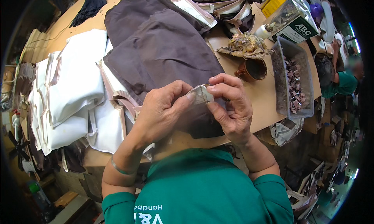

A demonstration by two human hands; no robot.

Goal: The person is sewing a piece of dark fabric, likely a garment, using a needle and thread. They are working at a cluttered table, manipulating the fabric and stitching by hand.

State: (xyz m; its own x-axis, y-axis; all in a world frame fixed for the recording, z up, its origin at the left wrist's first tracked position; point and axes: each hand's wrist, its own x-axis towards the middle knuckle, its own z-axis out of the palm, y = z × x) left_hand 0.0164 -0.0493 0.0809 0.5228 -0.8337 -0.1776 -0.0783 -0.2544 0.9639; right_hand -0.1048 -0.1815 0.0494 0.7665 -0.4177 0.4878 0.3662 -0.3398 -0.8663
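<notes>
Whitish piece (pixel 200 95), between left grip (pixel 163 108) and right grip (pixel 234 109)

Tan table (pixel 265 107) w/ white cloth stack (pixel 78 76) at L, dk brown cloth (pixel 163 48) mid, brown cup (pixel 243 70) & gray basket (pixel 279 77) R.

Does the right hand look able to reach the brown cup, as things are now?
Probably yes. The brown cup sits just beyond the right hand, and nothing seems to stand between them. However, this hand is holding a small pale piece, so it may need freeing first.
</notes>
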